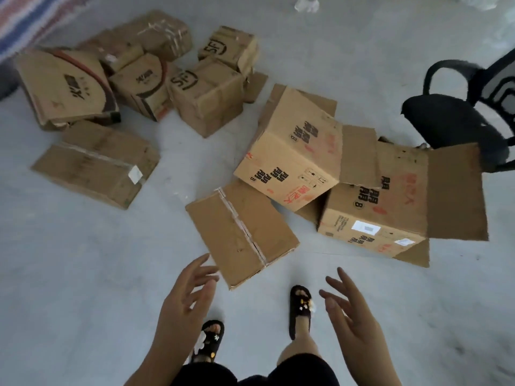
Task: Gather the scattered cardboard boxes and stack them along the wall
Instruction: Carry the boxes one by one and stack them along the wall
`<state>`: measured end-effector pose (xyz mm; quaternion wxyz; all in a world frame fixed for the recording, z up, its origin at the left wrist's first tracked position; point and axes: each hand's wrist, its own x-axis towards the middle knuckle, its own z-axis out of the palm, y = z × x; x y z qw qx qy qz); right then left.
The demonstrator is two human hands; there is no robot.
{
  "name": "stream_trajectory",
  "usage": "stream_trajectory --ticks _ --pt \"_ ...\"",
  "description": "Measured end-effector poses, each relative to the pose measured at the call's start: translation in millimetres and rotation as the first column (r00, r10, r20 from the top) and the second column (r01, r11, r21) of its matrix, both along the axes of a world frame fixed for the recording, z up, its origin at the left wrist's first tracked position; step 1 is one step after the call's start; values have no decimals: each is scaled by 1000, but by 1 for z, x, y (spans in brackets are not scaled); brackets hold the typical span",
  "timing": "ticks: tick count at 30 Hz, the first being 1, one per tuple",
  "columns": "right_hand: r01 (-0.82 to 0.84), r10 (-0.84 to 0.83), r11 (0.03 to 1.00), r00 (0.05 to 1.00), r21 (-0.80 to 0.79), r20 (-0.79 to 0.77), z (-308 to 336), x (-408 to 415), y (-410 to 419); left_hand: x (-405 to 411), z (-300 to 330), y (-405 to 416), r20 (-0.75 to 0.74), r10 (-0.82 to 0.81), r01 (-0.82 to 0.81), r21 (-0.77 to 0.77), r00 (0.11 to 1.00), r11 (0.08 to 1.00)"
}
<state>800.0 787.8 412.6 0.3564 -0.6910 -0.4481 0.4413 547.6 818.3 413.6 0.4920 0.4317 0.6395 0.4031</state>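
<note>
Several brown cardboard boxes lie scattered on the grey floor. A taped plain box point(239, 232) lies tilted just ahead of my hands. Behind it a printed box point(289, 160) leans on a larger open-flapped box point(390, 204). A flat taped box point(94, 165) lies to the left, and a cluster with two "SF" boxes point(206, 98) sits farther back. My left hand point(186, 296) reaches forward with fingers spread, its fingertips just short of the plain box's near corner. My right hand point(351, 316) is also spread and holds nothing.
A black office chair point(457, 112) stands at the right, close behind the open-flapped box. A striped mat point(25, 18) shows at the far left corner. White crumpled plastic point(306, 4) lies at the back. My feet in black sandals point(299, 310) stand just before the plain box.
</note>
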Motion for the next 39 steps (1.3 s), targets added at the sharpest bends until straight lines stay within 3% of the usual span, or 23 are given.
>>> stream_trajectory --ticks 4,12,16,21,27,30,32,34,39 --pt "-213 215 975 976 -69 30 -5 67 72 60 -10 18 -8 221 -222 -51 975 974" --pt "-397 427 882 901 -254 73 -73 121 182 108 -89 60 -172 384 -415 -203 907 887" --pt "-355 403 866 913 -352 69 -179 118 218 106 -198 85 -243 366 -431 -322 898 843" --pt "-308 382 847 920 -434 92 -361 93 248 100 -385 110 -315 342 -453 -419 885 787" --pt "-252 406 850 873 -462 270 -544 98 270 94 -556 96 -474 427 -637 -531 770 558" --pt "-190 347 850 904 -491 250 -611 116 283 88 -609 80 -349 597 -661 -602 723 448" --pt "-200 303 840 944 -504 129 -638 122 288 87 -628 72 -131 749 -615 -671 650 415" --pt "-174 203 832 979 -527 -4 -646 123 288 87 -633 69 -18 820 -608 -680 572 410" --pt "-142 115 851 990 -505 -85 -604 108 281 85 -596 82 -48 897 -720 -615 440 321"
